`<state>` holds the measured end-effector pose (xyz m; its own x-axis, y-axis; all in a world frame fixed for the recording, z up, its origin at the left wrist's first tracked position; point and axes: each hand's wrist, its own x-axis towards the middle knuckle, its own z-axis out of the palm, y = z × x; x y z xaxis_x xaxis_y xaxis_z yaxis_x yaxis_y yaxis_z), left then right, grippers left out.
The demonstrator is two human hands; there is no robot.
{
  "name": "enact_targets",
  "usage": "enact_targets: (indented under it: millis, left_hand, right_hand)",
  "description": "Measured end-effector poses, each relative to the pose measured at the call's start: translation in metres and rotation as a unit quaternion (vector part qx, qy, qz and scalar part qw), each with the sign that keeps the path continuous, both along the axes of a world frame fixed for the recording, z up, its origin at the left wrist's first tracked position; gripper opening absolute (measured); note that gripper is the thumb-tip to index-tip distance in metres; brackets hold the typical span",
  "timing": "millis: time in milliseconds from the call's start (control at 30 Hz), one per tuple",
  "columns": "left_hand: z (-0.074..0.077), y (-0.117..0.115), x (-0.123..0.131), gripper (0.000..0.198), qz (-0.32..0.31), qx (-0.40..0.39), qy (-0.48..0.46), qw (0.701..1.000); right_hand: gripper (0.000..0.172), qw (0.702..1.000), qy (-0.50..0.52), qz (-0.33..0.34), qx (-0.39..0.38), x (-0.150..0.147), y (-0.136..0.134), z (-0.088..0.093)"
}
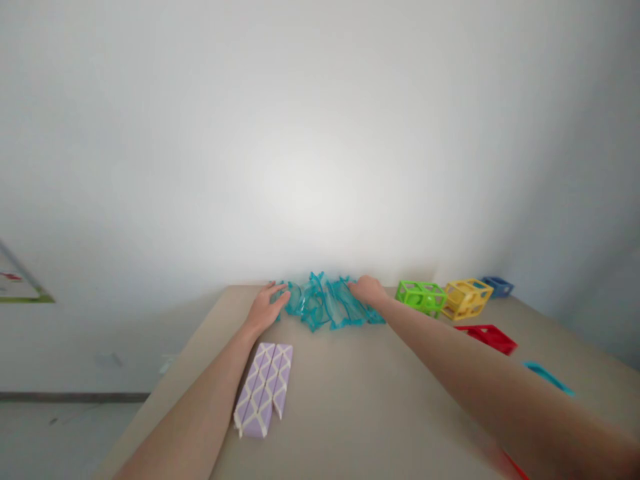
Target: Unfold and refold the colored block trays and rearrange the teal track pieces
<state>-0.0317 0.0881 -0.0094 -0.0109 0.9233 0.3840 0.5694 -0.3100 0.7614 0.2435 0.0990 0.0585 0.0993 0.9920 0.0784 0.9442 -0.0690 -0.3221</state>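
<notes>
A heap of teal see-through plastic frame pieces (323, 303) lies at the far edge of a beige table (350, 400). My left hand (267, 308) rests at the heap's left end, fingers stretched and touching the pieces. My right hand (367, 291) lies on the heap's right end, fingers curled over the pieces. A purple and white lattice block (265, 388) lies flat beside my left forearm.
To the right stand a green frame cube (421, 295), a yellow frame cube (466, 297) and a blue piece (497, 286). A red flat frame (487, 336) and a teal strip (547, 377) lie nearer. A white wall rises behind the table.
</notes>
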Motion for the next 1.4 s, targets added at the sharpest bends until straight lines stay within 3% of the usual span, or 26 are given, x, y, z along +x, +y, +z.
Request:
enact_targets:
  millis: [133, 267, 300, 367, 433, 500, 600, 733, 833, 933, 1033, 1167, 1300, 1400]
  left_hand:
    - [0.002, -0.003, -0.001, 0.045, -0.006, 0.005, -0.040, 0.999]
    - [0.003, -0.004, -0.001, 0.040, -0.011, 0.009, -0.103, 0.995]
    - [0.003, -0.004, -0.001, 0.038, -0.009, 0.012, -0.124, 0.992]
    - [0.002, -0.005, -0.002, 0.035, 0.009, 0.021, -0.172, 0.985]
    - [0.000, -0.006, -0.005, 0.033, 0.052, 0.032, -0.230, 0.971]
    - [-0.002, -0.011, -0.009, 0.030, 0.114, 0.043, -0.298, 0.947]
    - [-0.005, -0.028, -0.015, 0.022, 0.193, 0.052, -0.396, 0.896]
    - [-0.006, -0.079, -0.011, 0.012, 0.204, 0.044, -0.459, 0.864]
    - [-0.006, -0.123, 0.004, 0.014, 0.152, 0.002, -0.438, 0.886]
    - [-0.005, -0.150, 0.025, 0.015, 0.077, -0.045, -0.252, 0.964]
    - [-0.004, -0.151, 0.049, 0.013, 0.086, -0.043, -0.131, 0.987]
    - [-0.002, -0.135, 0.077, 0.016, 0.088, -0.073, -0.033, 0.993]
    - [-0.001, -0.126, 0.088, 0.015, -0.004, -0.070, -0.048, 0.996]
    - [-0.001, -0.125, 0.083, 0.013, -0.056, -0.078, -0.072, 0.993]
  right_hand:
    - [0.030, 0.999, -0.021, -0.020, 0.037, -0.005, -0.017, 0.010]
    - [0.034, 0.993, -0.025, 0.009, 0.118, -0.028, -0.079, 0.010]
    - [0.031, 0.989, -0.019, 0.046, 0.140, -0.036, -0.102, 0.004]
    - [0.029, 0.960, 0.028, 0.200, 0.195, -0.054, -0.148, -0.015]
    - [0.029, 0.940, 0.060, 0.292, 0.168, -0.067, -0.186, -0.036]
    - [0.027, 0.928, 0.076, 0.339, 0.135, -0.073, -0.205, -0.050]
    - [0.031, 0.926, 0.102, 0.344, 0.113, -0.073, -0.205, -0.056]
    - [0.037, 0.925, 0.134, 0.340, 0.108, -0.071, -0.190, -0.048]
    - [0.043, 0.920, 0.155, 0.340, 0.119, -0.073, -0.189, -0.045]
    - [0.046, 0.915, 0.148, 0.354, 0.127, -0.075, -0.192, -0.043]
    - [0.035, 0.927, 0.128, 0.333, 0.119, -0.072, -0.188, -0.045]
    - [0.028, 0.959, 0.081, 0.247, 0.115, -0.068, -0.179, -0.046]
    - [0.028, 0.972, 0.024, 0.204, 0.114, -0.058, -0.195, -0.033]
    - [0.027, 0.967, 0.009, 0.217, 0.130, -0.027, -0.226, -0.020]
